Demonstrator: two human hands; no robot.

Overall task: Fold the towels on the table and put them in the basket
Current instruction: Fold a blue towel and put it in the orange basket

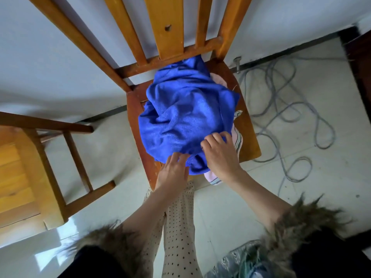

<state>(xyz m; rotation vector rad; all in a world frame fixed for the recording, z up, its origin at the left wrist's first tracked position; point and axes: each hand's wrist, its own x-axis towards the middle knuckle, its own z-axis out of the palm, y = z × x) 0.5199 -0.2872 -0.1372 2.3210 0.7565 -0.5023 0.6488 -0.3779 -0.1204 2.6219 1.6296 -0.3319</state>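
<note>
Wooden chair [248, 125] under blue towel [184, 117]

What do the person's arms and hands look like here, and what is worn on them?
Both forearms are bare from the cuffs down to the left hand and the right hand. No ring, watch or glove shows on either hand. Each dark sleeve ends in a shaggy brown fur cuff, pushed up toward the elbow.
</note>
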